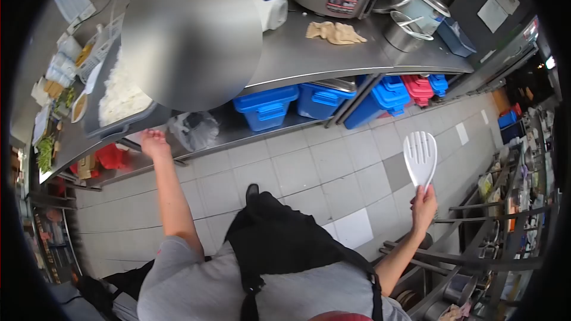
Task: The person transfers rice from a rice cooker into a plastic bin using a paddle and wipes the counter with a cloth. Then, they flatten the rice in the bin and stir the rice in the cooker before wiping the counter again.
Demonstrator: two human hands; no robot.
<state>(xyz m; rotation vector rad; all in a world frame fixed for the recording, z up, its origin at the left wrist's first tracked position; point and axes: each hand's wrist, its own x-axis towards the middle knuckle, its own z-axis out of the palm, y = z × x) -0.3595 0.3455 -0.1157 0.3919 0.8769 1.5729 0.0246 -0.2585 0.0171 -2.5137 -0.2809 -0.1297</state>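
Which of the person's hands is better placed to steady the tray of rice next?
Probably the left hand: it is close to the tray and appears empty; the right hand is farther off, holding the white slotted paddle.

We counted one paddle in the fingers of our right hand. Near the fingers of our left hand we had one tray and one plastic bag. Farther out, beyond both hands' fingers, we saw one cloth, at least four blue bins and one red bin.
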